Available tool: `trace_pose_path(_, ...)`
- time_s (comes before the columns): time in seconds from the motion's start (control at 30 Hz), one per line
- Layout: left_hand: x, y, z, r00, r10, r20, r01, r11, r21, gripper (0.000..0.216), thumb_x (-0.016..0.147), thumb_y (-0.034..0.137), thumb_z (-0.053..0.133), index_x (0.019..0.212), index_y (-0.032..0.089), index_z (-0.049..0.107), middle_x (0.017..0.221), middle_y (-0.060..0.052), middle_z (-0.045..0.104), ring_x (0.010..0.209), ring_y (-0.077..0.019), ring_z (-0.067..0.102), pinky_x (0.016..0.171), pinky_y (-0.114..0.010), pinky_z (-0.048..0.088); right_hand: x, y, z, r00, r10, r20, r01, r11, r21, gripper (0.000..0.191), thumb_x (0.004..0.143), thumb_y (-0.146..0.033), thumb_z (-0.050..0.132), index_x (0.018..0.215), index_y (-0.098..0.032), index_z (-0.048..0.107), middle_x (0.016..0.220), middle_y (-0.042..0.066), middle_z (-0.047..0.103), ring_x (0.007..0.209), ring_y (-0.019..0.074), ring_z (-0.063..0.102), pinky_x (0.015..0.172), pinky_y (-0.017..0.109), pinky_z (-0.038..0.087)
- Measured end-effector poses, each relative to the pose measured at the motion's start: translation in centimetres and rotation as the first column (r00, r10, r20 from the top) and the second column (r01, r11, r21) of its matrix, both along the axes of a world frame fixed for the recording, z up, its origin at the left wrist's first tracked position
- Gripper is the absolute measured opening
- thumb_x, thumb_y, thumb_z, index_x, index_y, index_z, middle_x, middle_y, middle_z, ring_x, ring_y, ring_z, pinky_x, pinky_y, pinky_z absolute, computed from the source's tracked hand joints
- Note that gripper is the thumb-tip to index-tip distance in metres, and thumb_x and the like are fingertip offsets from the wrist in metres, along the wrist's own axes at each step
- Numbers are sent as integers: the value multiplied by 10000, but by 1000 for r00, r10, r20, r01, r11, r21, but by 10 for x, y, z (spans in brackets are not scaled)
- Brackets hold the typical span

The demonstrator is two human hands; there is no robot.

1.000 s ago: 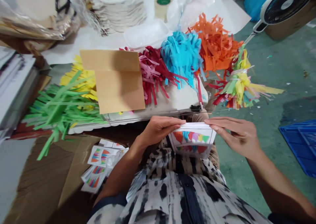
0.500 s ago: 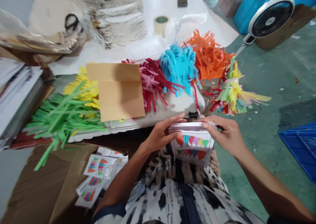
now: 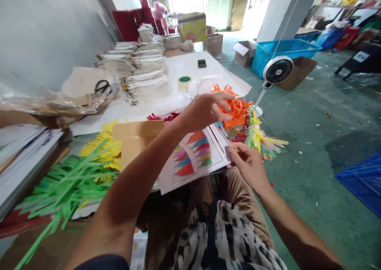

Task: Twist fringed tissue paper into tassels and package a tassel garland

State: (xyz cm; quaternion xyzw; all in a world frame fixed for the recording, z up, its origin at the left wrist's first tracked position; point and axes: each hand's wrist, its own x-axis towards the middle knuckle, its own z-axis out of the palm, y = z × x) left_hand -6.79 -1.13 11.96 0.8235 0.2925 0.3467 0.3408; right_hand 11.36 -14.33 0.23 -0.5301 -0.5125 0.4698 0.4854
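Observation:
A flat white packet [image 3: 195, 155] printed with rows of colourful pennants lies slanted at the table's front edge, over my lap. My right hand [image 3: 247, 162] pinches its right edge between thumb and fingers. Above the packet's far edge hovers my left hand [image 3: 208, 109], its fingers apart and slightly bent, with nothing seen in them. Just beyond the left fingers is a heap of orange paper fringe [image 3: 239, 111]. A multicoloured paper tassel [image 3: 255, 133] hangs near my right hand. My left arm covers part of a tan paper envelope [image 3: 133, 131] and most of the blue and dark red fringe.
Green fringe [image 3: 68, 182] and yellow fringe [image 3: 104, 143] lie on the left. Behind stand stacks of cream cloth [image 3: 151, 75], a tape roll [image 3: 184, 83], scissors [image 3: 102, 86] and a small dark box [image 3: 201, 63]. A white fan [image 3: 278, 70] stands at the right, near a blue crate [image 3: 361, 178].
The packet has turned and come up from my lap to the table edge. My left hand has let go and moved up and forward. The view has tilted up.

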Motion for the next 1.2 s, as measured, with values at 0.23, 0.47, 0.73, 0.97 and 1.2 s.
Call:
trace_pose_path(0.23,52,-45,-41,898,426,-109,-375,872,315,295,1026,265,630,1288,180,736,1161,-97,779,955,-216,731,867,-346,561,4,-12,-49,918,-359,-168,346,933,-100,440,925,-602,692,1132,-214,662,1063,67,717,841,213,688,578,314,627)
trace_pose_path(0.47,63,-97,-102,779,509,-366,-418,857,302,561,961,388,714,1475,191,607,1273,-125,697,1162,-302,694,929,-385,585,-4,-45,-64,930,-357,-90,358,934,1,348,1004,-489,615,1267,-265,568,1266,100,728,1095,256,739,847,397,666)
trace_pose_path(0.73,57,-124,-126,648,526,-550,-402,850,340,678,931,278,678,1580,203,498,1222,-121,651,1082,-303,661,925,-427,573,59,-49,-4,735,-326,594,79,912,403,154,1015,-288,607,931,-254,731,970,69,786,914,266,717,843,431,570)
trace_pose_path(0.97,59,-129,-131,590,581,-560,-442,814,378,716,894,267,711,1572,179,499,1229,-144,660,1100,-317,638,947,-444,543,153,93,18,303,-243,922,-288,898,331,598,839,-22,688,1392,-247,718,1559,152,587,1405,384,560,1114,574,500)
trace_pose_path(1.2,59,-132,-140,569,628,-531,-473,778,413,366,896,195,686,1254,129,647,1109,-135,710,1031,-307,651,905,-414,539,191,122,10,219,17,976,-644,754,131,463,856,-16,681,1285,-173,755,1758,154,320,1609,381,334,1290,567,301)
